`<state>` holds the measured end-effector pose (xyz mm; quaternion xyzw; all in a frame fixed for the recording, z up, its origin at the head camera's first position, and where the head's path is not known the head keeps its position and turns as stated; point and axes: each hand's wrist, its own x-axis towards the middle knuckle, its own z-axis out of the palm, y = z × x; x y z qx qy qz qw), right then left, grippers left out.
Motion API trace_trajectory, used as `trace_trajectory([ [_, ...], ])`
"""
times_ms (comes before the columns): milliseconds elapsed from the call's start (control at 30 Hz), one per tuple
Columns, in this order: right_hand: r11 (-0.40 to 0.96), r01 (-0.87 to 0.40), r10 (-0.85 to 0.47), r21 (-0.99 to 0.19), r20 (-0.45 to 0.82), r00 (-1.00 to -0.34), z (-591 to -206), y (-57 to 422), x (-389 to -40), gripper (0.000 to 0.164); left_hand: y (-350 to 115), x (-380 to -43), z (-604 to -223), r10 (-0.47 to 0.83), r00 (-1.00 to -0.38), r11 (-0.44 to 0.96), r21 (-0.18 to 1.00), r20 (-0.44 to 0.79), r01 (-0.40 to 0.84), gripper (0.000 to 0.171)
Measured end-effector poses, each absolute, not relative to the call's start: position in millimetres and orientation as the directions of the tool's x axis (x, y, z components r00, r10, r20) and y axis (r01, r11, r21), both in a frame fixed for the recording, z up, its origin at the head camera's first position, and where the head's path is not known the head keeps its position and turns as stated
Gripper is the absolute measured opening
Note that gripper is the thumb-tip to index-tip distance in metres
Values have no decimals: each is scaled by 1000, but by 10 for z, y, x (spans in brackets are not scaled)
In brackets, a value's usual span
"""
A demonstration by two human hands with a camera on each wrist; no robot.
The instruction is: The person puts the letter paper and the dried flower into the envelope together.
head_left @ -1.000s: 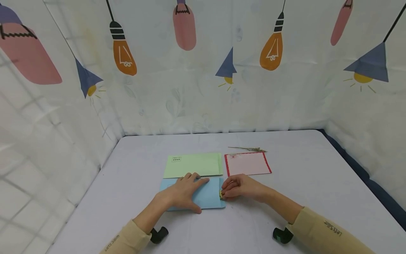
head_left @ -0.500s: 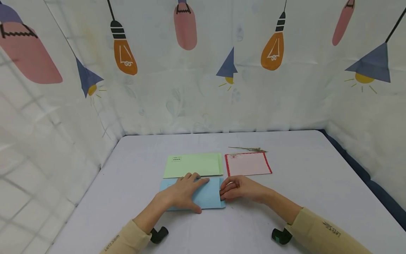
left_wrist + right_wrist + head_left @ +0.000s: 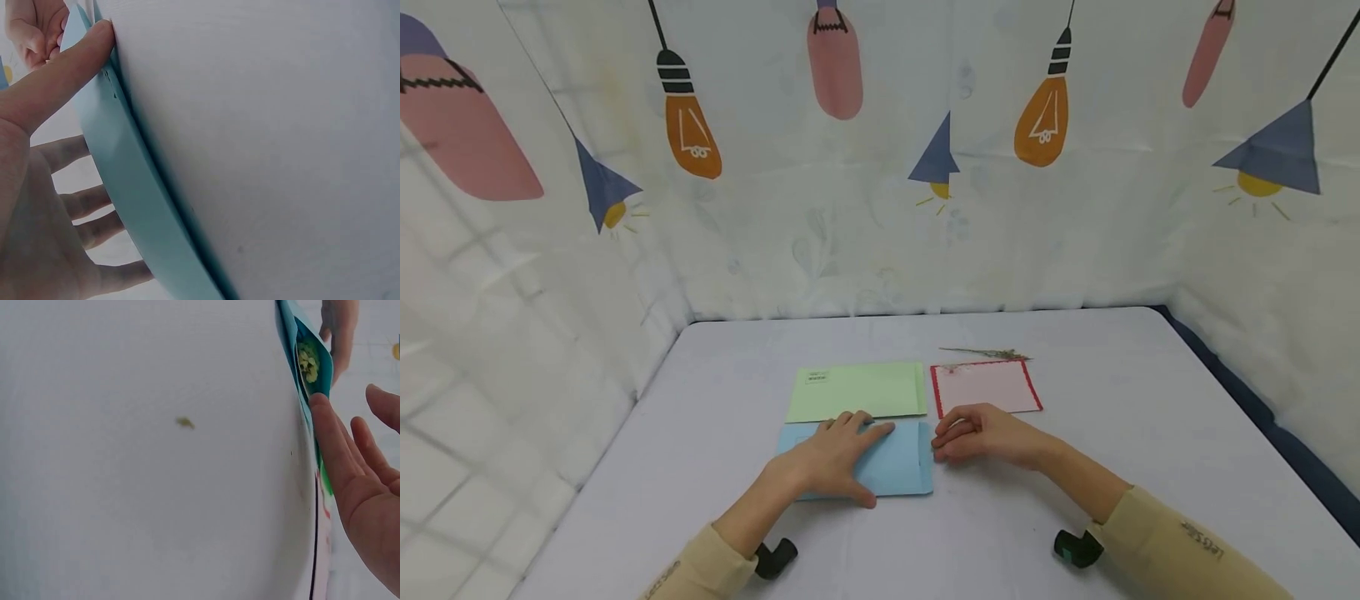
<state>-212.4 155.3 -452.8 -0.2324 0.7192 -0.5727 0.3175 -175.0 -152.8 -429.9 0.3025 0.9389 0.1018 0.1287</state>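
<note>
A light blue envelope (image 3: 895, 467) lies on the white table with its mouth to the right. My left hand (image 3: 829, 460) rests spread across it, the thumb reaching its near edge. At the mouth is my right hand (image 3: 981, 433), its fingers loosely bent and nothing visible between them. In the right wrist view the envelope gapes, and a yellow-green dried flower cluster (image 3: 307, 362) sits inside. An extended finger (image 3: 331, 437) of the right hand is right at the rim of that mouth.
A green envelope (image 3: 857, 392) lies just beyond the blue one. To its right is a pink card (image 3: 988, 389) with a red border, and a dried sprig (image 3: 1000, 354) lies along its far edge. A small dried crumb (image 3: 185, 422) is on the tabletop.
The right hand held a yellowish dried flower at the envelope's mouth, then put its fingers into it. Now they are back out to the right and the flower is inside. The left hand stayed put.
</note>
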Motion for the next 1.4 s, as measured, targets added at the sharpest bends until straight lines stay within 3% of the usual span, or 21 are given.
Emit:
trace_trajectory([
  [233,256,31,-642,-966,-193,-742,-4474,1619,-2213,29,-1528,-1721,-4265,604,-782,788,257,-151,559,102],
  [433,222,46,-638,-974,-181,-748,-4420,1637,-2270,29,-1527,-1745,-4269,618,-777,772,275,-119,573,101],
  [600,227,44,-620,-973,-179,-763,-4392,1618,-2351,31,-1514,-1824,-4228,604,-791,772,319,-99,549,86],
  [900,182,124,-486,-975,-199,-851,-4359,1473,-2535,39,-1478,-2194,-4151,540,-841,799,337,-37,498,64],
  [1133,185,141,-420,-973,-208,-884,-4450,1305,-2688,43,-1478,-2417,-4188,503,-862,822,346,-70,452,65],
  [1400,186,172,-354,-967,-230,-907,-4501,1096,-2793,33,-1507,-2565,-4208,479,-869,837,360,-120,412,73],
])
